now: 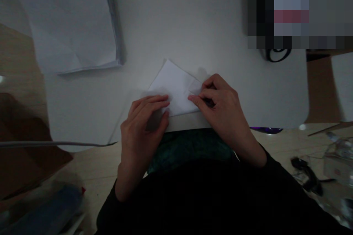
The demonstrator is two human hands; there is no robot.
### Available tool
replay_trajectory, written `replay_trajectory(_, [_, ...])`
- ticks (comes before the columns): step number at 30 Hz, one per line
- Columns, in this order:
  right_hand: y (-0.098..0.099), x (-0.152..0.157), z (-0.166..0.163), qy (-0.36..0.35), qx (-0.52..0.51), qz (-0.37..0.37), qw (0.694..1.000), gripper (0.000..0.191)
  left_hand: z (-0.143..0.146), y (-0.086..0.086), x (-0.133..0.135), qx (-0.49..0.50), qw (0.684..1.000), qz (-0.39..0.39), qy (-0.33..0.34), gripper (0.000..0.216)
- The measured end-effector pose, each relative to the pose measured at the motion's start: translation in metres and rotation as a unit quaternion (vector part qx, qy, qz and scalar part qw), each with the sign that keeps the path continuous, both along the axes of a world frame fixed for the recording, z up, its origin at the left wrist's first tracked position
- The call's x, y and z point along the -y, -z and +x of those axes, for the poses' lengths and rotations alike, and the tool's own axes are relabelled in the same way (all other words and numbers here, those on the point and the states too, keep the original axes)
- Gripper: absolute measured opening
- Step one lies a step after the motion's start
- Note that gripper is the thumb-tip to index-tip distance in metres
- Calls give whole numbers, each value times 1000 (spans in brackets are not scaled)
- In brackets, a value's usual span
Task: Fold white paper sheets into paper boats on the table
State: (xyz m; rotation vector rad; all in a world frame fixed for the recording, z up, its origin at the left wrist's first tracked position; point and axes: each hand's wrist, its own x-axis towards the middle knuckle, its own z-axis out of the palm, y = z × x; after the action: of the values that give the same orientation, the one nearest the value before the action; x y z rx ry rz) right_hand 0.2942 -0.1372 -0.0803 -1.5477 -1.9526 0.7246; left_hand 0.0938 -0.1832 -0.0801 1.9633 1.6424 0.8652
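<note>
A small folded white paper point(176, 86) lies near the front edge of a white table point(193, 25). My left hand point(142, 125) rests on the paper's lower left part, its fingers stretched flat and pressed on it. My right hand point(220, 108) is at the paper's right corner, with fingers curled and thumb and forefinger pinched on a small folded flap there.
A stack of white sheets point(71, 22) lies at the table's back left. A black-and-white round object point(277, 54) sits at the back right under a blurred patch. Brown cardboard point(24, 147) is at the left, clear plastic and dark items point(325, 169) on the floor at right.
</note>
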Motion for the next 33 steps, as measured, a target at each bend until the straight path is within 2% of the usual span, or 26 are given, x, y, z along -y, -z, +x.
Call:
replay_trajectory(4, [-1, -1, 0, -6, 1, -4, 1000, 31, -8, 1, 0, 2, 999, 1, 47, 25])
replay_trajectory(8, [-2, -1, -1, -1, 3, -17, 1000, 29, -6, 2, 3, -42, 996, 11, 83, 34])
replay_trajectory(16, [-2, -1, -2, 0, 5, -18, 1000, 29, 2, 13, 7, -108, 984, 75, 123, 50])
replay_trajectory(24, [-3, 0, -8, 26, 26, -6, 999, 29, 3, 12, 9, -225, 954, 123, 158, 49])
replay_trajectory(29, [-1, -1, -11, 35, 40, 11, 999, 31, 0, 13, 8, -247, 942, 140, 180, 51])
replay_trajectory(33, [-1, -1, -11, 33, 51, 18, 998, 34, -12, 12, 8, -227, 938, 143, 220, 52])
